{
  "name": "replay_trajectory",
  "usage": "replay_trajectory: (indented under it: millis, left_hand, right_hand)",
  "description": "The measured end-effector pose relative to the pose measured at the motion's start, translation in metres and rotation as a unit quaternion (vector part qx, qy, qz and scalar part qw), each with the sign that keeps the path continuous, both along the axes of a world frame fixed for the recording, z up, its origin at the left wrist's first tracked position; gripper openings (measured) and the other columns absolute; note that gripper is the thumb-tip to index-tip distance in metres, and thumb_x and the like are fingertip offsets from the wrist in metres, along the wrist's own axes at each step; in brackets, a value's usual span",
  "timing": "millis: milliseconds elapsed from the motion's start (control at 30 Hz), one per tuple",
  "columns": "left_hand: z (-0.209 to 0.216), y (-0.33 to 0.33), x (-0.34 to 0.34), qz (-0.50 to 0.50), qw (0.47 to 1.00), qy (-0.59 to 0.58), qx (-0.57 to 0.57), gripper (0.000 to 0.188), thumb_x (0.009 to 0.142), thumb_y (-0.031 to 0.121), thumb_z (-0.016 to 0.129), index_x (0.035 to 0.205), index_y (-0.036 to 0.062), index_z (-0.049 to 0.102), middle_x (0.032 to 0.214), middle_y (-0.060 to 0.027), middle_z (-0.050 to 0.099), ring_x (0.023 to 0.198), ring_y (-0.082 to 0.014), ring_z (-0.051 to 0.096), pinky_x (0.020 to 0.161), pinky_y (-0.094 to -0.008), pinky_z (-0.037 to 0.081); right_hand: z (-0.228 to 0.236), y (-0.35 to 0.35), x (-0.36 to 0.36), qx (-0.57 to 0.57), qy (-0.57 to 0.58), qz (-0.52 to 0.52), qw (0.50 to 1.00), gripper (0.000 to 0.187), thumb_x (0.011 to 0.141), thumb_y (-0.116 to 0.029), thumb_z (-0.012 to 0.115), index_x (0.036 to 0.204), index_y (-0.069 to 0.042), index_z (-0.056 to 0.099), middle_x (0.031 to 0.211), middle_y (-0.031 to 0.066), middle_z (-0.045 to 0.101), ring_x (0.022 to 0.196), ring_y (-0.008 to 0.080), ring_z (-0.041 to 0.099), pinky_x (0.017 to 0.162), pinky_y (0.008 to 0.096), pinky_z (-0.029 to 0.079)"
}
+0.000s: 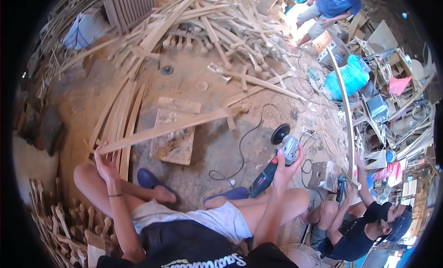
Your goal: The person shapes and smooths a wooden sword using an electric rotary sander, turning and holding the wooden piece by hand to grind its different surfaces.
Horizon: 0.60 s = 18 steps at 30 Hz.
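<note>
My left hand (107,168) is closed around the near end of a long, pale wooden piece (168,127). The piece slants up to the right over a low wooden block (173,145), and a short crosspiece sticks out close to its far end. Whether it rests on the block, I cannot tell. In my right hand (286,172) is an angle grinder (264,178) with a dark body and grey metal head. Its round black disc (280,134) faces up and away, apart from the wood. A dark cord trails over the floor beside it.
Several long wooden strips (121,122) lie left of the block. Beyond is a large heap of wooden parts (230,32). At right, a co-worker (360,231) holds a long wooden piece (344,88) and a power tool. Another person (332,9) sits far right. A fan (300,256) stands near my right side.
</note>
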<state>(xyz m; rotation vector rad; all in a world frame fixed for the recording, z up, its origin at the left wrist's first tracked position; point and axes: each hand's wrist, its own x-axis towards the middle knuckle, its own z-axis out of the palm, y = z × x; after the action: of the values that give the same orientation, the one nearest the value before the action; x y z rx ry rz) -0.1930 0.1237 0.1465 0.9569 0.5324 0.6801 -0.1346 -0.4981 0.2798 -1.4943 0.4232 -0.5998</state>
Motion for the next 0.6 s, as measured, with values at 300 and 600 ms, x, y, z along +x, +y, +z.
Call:
replay_trajectory:
  millis: [300, 600]
  left_hand:
    - [0.021, 0.002, 0.028, -0.012, 1.000, -0.018, -0.020, 0.034, 0.119, 0.046, 0.050, 0.134, 0.0184, 0.063, 0.148, -0.0115, 0.071, 0.136, -0.0311, 0.068, 0.111, -0.0545, 0.060]
    - [0.076, -0.044, 0.062, -0.121, 0.974, -0.184, -0.046, 0.032, 0.122, 0.045, 0.048, 0.128, 0.0189, 0.065, 0.139, -0.0057, 0.067, 0.141, -0.0316, 0.061, 0.119, -0.0575, 0.051]
  right_hand:
    - [0.000, -0.004, -0.006, -0.028, -0.021, -0.025, 0.999, 0.076, 0.101, -0.006, 0.082, 0.165, -0.019, 0.042, 0.123, 0.0105, 0.065, 0.083, 0.0138, 0.065, 0.068, 0.0300, 0.057]
    - [0.004, -0.017, -0.008, 0.055, -0.012, -0.016, 0.998, 0.084, 0.098, -0.002, 0.084, 0.167, -0.015, 0.037, 0.147, 0.0120, 0.052, 0.087, 0.0145, 0.067, 0.068, 0.0301, 0.059]
